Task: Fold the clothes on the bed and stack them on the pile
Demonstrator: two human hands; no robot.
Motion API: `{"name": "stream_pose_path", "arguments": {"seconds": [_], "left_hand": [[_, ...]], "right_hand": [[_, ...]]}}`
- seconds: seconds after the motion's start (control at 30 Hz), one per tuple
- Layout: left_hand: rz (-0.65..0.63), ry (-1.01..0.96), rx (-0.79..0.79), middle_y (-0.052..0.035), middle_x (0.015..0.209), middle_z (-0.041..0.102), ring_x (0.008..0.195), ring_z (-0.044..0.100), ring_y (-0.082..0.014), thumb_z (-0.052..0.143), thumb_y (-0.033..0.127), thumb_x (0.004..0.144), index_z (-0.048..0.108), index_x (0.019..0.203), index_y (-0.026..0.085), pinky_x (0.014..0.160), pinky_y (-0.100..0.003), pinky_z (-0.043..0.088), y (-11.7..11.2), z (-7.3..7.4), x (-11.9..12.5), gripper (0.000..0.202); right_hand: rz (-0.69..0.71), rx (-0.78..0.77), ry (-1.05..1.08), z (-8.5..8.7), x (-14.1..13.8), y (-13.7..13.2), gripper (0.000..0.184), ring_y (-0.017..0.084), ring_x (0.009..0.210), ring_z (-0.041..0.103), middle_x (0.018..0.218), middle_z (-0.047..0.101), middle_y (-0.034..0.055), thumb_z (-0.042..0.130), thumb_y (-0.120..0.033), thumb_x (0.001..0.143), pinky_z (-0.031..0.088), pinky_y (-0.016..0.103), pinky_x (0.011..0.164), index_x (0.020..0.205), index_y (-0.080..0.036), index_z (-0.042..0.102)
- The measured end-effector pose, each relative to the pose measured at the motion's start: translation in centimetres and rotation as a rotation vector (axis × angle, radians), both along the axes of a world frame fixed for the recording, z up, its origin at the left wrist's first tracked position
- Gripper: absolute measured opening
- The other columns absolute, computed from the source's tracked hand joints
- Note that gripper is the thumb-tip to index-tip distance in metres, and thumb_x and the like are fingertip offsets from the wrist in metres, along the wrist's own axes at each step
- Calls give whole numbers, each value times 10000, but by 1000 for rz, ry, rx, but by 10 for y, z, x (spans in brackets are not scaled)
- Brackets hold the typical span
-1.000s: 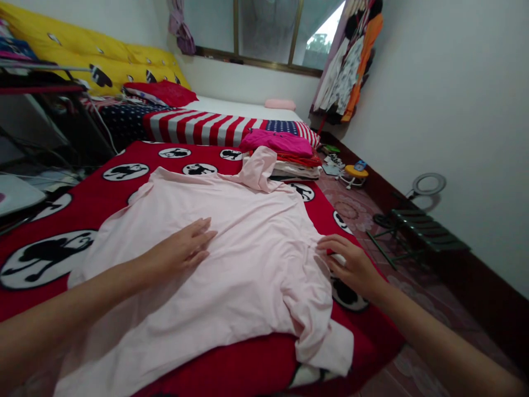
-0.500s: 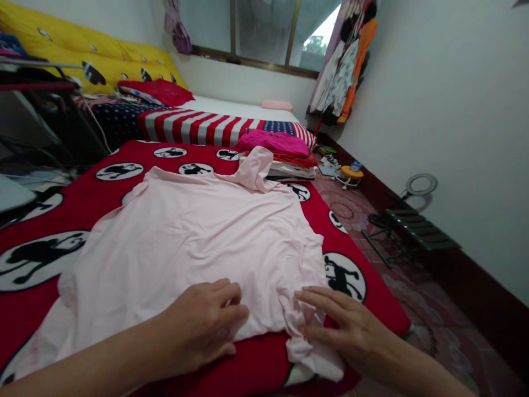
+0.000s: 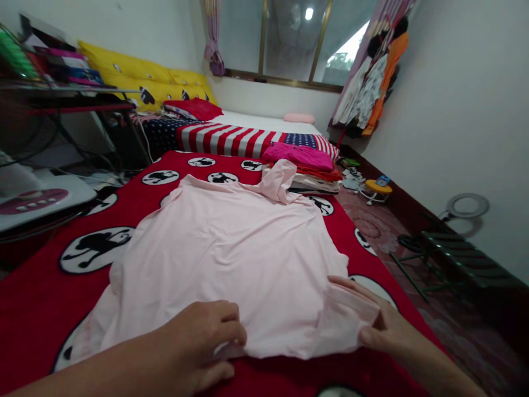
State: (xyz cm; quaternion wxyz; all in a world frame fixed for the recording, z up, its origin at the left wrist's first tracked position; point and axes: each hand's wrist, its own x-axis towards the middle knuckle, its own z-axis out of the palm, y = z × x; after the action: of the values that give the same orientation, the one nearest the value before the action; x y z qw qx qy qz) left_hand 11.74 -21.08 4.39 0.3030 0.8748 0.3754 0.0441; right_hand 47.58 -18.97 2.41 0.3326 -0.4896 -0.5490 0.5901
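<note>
Pink T-shirt is spread on a red bedspread, its length running away from the hem, which is pinched by the right hand; the left hand's grip cannot be told.

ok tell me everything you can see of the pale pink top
The pale pink top looks like thin, soft knit and lies spread over the red bedspread, with shallow creases across it. At its far edge a bunched fold rises against a stack of folded clothes. The left hand rests on its near edge; the right hand grips its near right corner.
</note>
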Motion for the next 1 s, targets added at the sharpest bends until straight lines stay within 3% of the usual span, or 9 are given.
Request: {"name": "stream_pose_path", "arguments": {"seconds": [0.13, 0.23, 0.3, 0.4, 0.5, 0.57, 0.63, 0.77, 1.0], "left_hand": [[111, -20, -32, 18, 802, 646, 723, 589, -114, 586, 187, 811, 642, 912, 237, 662, -188, 427, 9, 2, -32, 126], [218, -70, 76, -16, 880, 663, 784, 608, -124, 522, 249, 883, 645, 977, 216, 713, -196, 454, 26, 2, -54, 158], [269, -98, 184, -50, 1037, 660, 935, 616, -148, 493, 308, 913, 626, 1076, 210, 835, -223, 463, 40, 2, -61, 232], [293, -79, 313, -78, 1301, 566, 1203, 522, -180, 434, 381, 944, 543, 1264, 218, 1031, -271, 385, 64, 0, -61, 375], [316, 8, 344, -82, 1477, 407, 1360, 370, -184, 350, 441, 964, 386, 1422, 214, 1130, -308, 280, 95, -12, -60, 512], [367, 113, 342, -102, 1539, 301, 1419, 265, -199, 299, 459, 968, 296, 1474, 178, 1156, -352, 231, 116, -24, -65, 579], [452, 230, 366, -124, 1562, 228, 1448, 179, -233, 279, 476, 962, 267, 1488, 145, 1162, -419, 197, 134, -38, -73, 622], [536, 338, 469, -90, 1576, 182, 1458, 122, -261, 267, 544, 945, 261, 1498, 202, 1163, -479, 148, 150, -56, -90, 650], [494, 332, 547, -63, 1576, 202, 1453, 159, -237, 270, 564, 937, 331, 1474, 225, 1175, -405, 151, 151, -59, -102, 638]], "right_hand": [[316, -83, -181, 2, 31, 6, 704, 240, 712, 652, 829, 706, 113, 622, -775, 611, 505, 293, 593, 946, -168, 744], [485, -144, -245, 13, 38, 17, 701, 164, 509, 569, 621, 647, 87, 543, -772, 698, 427, 251, 476, 904, -135, 751], [398, -70, -312, 23, 28, 29, 634, 125, 451, 512, 581, 614, 57, 530, -722, 756, 383, 231, 444, 899, -139, 734], [140, 274, -519, 30, 1, 52, 423, 156, 620, 591, 734, 656, 56, 569, -575, 809, 448, 249, 559, 886, -180, 699], [-123, 623, -890, 20, -16, 73, 287, 204, 769, 626, 933, 672, 77, 544, -432, 825, 466, 298, 636, 964, -209, 660], [-305, 711, -1175, 8, -14, 83, 285, 238, 804, 635, 1014, 662, 107, 530, -407, 819, 446, 315, 601, 990, -204, 633], [-369, 643, -1334, -3, -3, 88, 280, 255, 787, 643, 949, 679, 106, 516, -457, 831, 419, 313, 567, 907, -210, 624], [-315, 434, -1361, -14, 28, 90, 346, 247, 675, 641, 702, 670, 36, 461, -554, 851, 374, 302, 535, 732, -253, 585], [-392, 322, -1437, -12, 55, 88, 401, 286, 676, 641, 701, 670, 68, 447, -605, 824, 376, 331, 544, 725, -251, 607]]}}
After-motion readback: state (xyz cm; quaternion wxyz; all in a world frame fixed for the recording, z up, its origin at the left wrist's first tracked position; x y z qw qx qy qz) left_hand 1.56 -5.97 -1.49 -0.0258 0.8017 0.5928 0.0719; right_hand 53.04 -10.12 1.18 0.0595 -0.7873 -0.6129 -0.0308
